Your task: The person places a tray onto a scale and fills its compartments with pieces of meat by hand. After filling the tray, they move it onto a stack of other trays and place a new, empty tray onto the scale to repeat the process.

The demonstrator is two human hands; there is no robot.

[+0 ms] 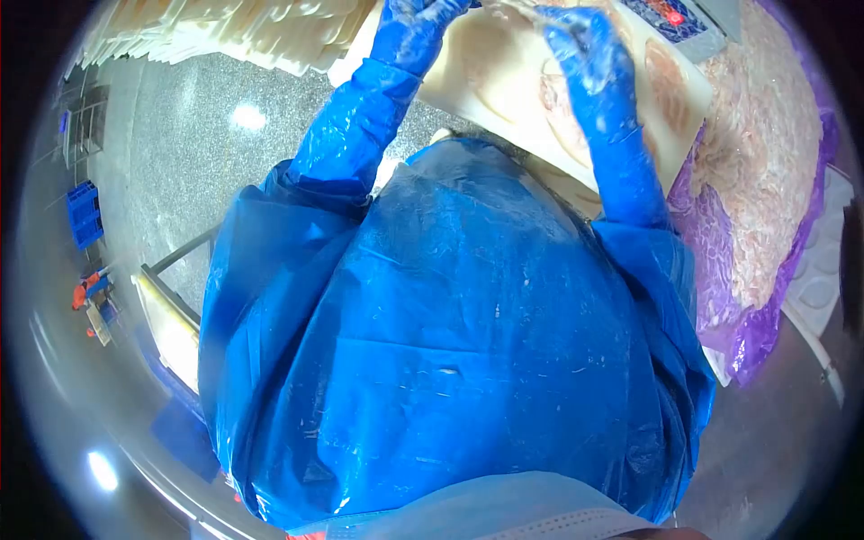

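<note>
Both hands wear wet blue gloves smeared with pale residue. At the top edge of the view, my left hand (416, 29) has its fingers bent, partly cut off by the frame. My right hand (585, 43) is over the cream-coloured board (486, 76), its fingers drawn together at a pale, stringy bit between the hands that is too small to name. Round shallow hollows mark the board, and some hold thin pinkish material (560, 108). To the right lies a large heap of pale pink minced material (765, 153) on purple plastic film (720, 261).
Stacked cream-coloured trays (225, 31) fill the upper left. A device with a blue and red panel (670, 20) stands at the top right. A blue crate (85, 216) and a person in orange (85, 292) are far left. White moulded trays (814, 270) lie far right.
</note>
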